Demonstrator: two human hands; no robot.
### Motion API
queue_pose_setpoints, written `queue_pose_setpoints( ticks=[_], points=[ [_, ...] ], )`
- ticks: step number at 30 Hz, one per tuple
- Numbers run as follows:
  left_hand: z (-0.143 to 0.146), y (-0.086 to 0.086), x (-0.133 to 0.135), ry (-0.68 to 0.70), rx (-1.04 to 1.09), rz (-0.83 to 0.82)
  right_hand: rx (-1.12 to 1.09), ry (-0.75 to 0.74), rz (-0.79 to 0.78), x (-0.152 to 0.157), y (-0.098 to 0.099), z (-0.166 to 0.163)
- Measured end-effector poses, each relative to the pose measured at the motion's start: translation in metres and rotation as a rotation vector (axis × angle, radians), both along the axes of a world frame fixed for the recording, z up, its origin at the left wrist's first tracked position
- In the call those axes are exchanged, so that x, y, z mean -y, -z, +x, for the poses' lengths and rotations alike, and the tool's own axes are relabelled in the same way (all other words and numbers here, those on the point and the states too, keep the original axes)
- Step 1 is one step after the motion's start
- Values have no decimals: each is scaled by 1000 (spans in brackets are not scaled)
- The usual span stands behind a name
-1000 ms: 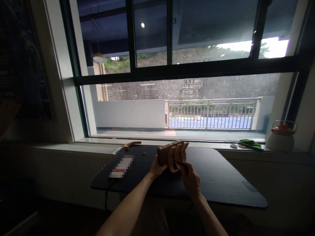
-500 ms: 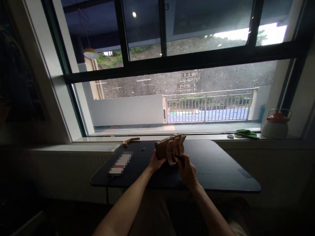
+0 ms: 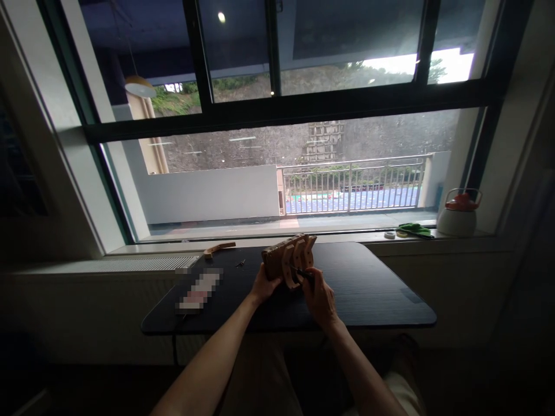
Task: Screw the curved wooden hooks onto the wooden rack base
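My left hand (image 3: 263,286) is closed around the lower left of a brown wooden piece (image 3: 274,263), holding it tilted above the table. Several curved wooden slats (image 3: 288,266) with small dark holes stand out from its near side. In my right hand (image 3: 321,297) is a dark-handled screwdriver (image 3: 306,274), its thin shaft pointing left at the nearest slat. Whether the tip sits in a hole or a screw is too small to tell. A loose curved wooden slat (image 3: 220,249) lies at the table's back left, and a few small dark screws (image 3: 240,263) lie nearer.
The dark table (image 3: 373,294) has rounded corners and stands against the window sill. A pixelated phone-like object (image 3: 200,292) lies on its left side, with a cable at the edge. On the sill are a white kettle (image 3: 457,221), a green cloth (image 3: 413,230) and tape rolls (image 3: 390,235).
The whole view has shifted, so the table and window sit further left in the picture. Both hands keep nearly the same hold on the wooden piece and the screwdriver.
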State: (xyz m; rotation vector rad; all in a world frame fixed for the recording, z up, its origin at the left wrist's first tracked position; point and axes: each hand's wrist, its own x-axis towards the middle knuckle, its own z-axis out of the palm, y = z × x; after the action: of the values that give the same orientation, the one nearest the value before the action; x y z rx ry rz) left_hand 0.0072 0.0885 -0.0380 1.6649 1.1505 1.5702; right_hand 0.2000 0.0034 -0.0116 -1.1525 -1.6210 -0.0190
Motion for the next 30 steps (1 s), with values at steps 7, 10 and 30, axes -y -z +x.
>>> queue_pose_setpoints(
  ticks=[7, 10, 30],
  points=[
    [0, 1, -1, 13, 6, 11, -38, -29, -64, -2, 0, 2],
    [0, 0, 0, 6, 0, 14, -20, 18, -98, -3, 1, 3],
    [1, -5, 6, 6, -1, -5, -10, 49, -88, -2, 1, 2]
  ],
)
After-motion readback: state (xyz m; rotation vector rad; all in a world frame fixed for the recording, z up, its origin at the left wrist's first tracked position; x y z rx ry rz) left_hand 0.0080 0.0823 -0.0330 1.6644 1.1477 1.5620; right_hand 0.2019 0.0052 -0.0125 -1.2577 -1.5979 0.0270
